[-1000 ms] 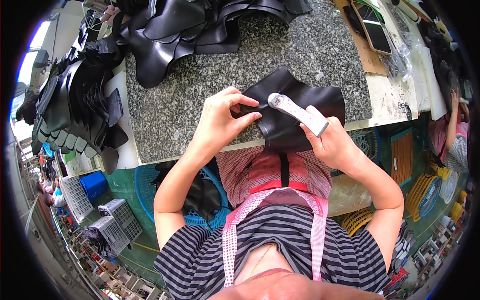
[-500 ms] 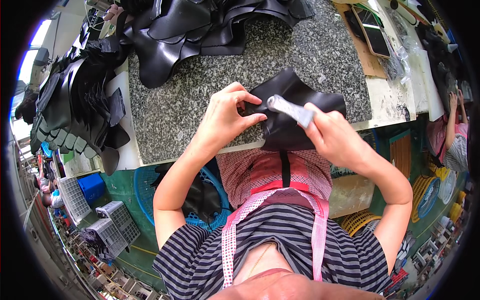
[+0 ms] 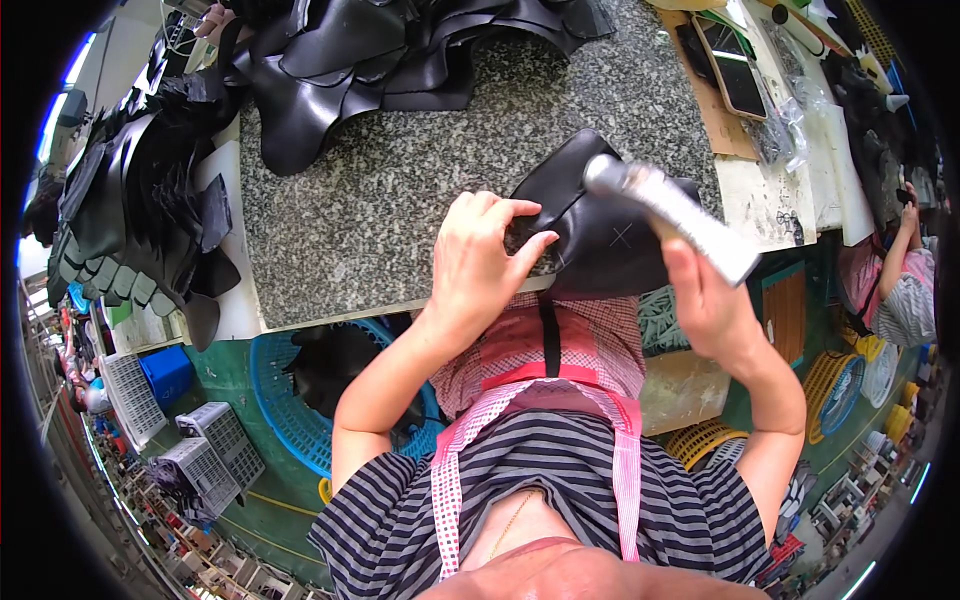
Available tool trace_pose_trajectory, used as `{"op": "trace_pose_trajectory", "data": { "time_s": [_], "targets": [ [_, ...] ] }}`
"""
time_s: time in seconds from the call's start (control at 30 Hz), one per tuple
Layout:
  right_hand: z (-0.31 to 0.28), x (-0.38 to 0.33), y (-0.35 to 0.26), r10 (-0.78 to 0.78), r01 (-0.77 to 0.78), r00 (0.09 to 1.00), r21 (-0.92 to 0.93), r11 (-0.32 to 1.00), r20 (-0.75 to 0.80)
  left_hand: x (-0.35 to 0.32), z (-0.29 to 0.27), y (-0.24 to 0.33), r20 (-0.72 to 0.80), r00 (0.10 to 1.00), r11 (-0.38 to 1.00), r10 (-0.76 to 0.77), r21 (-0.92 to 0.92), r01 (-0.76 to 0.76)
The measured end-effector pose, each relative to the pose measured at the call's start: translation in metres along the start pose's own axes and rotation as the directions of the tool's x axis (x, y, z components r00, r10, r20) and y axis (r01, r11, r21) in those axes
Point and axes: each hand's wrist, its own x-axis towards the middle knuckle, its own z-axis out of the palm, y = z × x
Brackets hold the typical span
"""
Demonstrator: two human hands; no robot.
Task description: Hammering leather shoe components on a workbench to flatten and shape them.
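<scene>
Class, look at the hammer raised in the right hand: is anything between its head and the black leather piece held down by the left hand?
Nothing visible: the hammer hangs over the leather piece, while the left hand presses its left edge.

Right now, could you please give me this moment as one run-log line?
left hand: pressing black leather piece on granite slab | right hand: gripping hammer, raised over piece

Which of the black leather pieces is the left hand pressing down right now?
The single black leather piece at the slab's near edge, under the left hand; the other pieces lie heaped at the far side, untouched.
</scene>
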Motion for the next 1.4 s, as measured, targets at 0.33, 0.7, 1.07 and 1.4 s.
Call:
{"op": "trace_pose_trajectory", "data": {
  "time_s": [0.33,0.7,1.07,1.4],
  "targets": [
    [0.010,-0.024,0.037,0.155,-0.154,0.948,-0.025,0.988,0.277,0.024,-0.006,-0.003,0.166,0.984,0.955,-0.070,-0.274,0.115],
    [0.008,-0.023,0.044,0.110,-0.115,0.953,0.002,0.993,0.281,0.027,-0.002,-0.016,0.151,0.980,0.978,0.133,-0.179,-0.105],
    [-0.003,-0.010,0.034,0.160,-0.164,0.919,-0.020,0.986,0.360,0.024,-0.004,-0.015,0.129,0.980,0.981,0.150,-0.146,-0.130],
    [0.022,0.007,0.033,0.066,-0.056,0.956,-0.043,0.997,0.284,0.024,-0.002,-0.015,0.128,0.978,0.980,0.164,-0.136,-0.147]
  ]
}}
